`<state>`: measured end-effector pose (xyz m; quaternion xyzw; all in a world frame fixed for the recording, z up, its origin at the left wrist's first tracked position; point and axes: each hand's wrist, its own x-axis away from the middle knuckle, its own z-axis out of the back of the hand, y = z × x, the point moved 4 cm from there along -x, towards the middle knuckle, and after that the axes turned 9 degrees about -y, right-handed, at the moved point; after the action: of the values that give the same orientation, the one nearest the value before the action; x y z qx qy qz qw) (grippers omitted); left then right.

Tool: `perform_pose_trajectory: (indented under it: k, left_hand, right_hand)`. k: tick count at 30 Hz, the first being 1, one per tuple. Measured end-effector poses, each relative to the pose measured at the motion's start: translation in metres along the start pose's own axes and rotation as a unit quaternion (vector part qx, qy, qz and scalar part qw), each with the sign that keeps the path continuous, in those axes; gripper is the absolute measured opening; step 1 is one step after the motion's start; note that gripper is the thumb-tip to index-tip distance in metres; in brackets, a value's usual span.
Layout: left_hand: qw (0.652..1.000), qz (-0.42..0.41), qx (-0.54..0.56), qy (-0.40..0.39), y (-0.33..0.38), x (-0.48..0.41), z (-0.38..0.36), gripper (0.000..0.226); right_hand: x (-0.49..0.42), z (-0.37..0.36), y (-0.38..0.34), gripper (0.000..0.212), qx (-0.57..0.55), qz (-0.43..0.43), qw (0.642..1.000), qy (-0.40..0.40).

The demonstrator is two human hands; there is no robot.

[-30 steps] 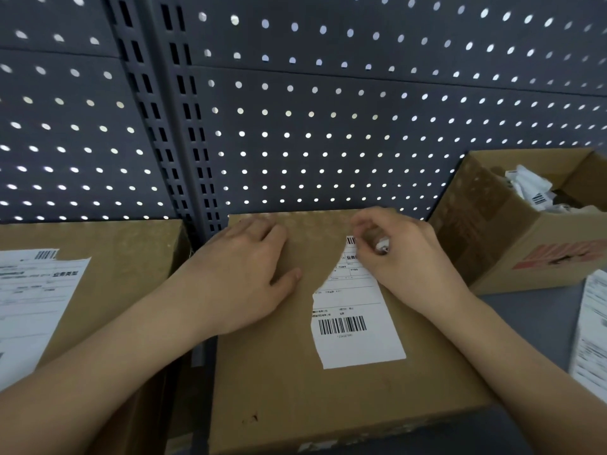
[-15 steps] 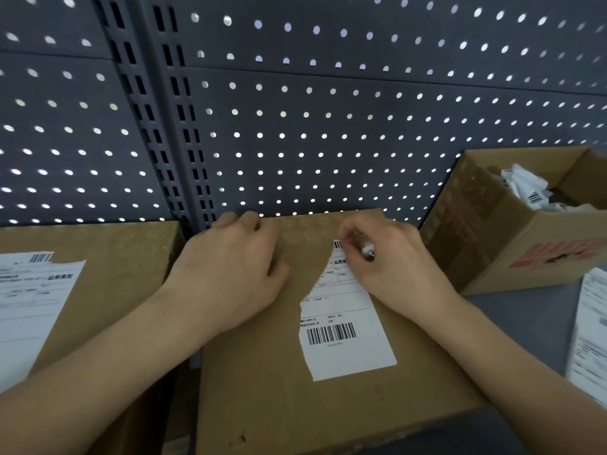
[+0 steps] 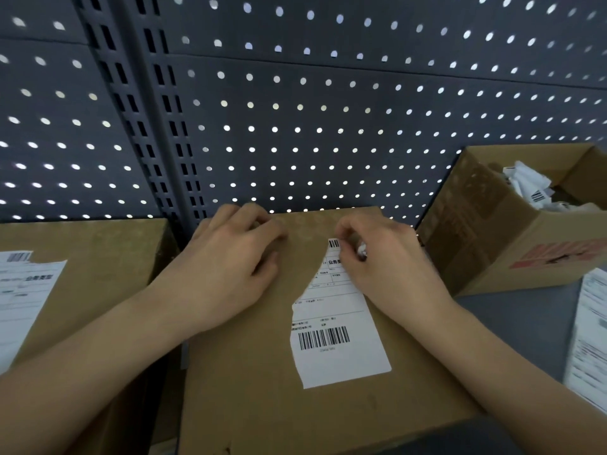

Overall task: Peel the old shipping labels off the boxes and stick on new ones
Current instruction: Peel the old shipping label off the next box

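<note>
No more of the label (image 3: 335,336) has been freed since a second ago — its top is seemingly pinched by fingers (image 3: 345,232) of the right hand (image 3: 387,261), and the box (image 3: 249,389) is steadied by the relaxed left hand (image 3: 230,257).

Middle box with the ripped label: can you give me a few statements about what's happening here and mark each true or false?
1. The torn label on the middle box has lost a piece along its left side. True.
2. The left hand is peeling it. False: that hand rests on bare cardboard beside it, and the right hand pinches the label's top end.
3. The open box on the right is empty. False: it holds crumpled white label scraps.
4. The box on the left bears a shipping label. True.
</note>
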<state>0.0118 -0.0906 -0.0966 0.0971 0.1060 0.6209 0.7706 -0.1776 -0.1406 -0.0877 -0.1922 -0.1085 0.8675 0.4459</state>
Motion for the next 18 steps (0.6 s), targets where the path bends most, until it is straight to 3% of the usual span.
perform_pose_trajectory:
  k: [18]
  left_hand:
    - [0.999,-0.021,0.043,0.016,-0.0085,-0.0015,-0.0061,0.047]
  right_hand:
    - [-0.0056,-0.0095,-0.0045,0.021,0.032,0.018,0.999,0.001]
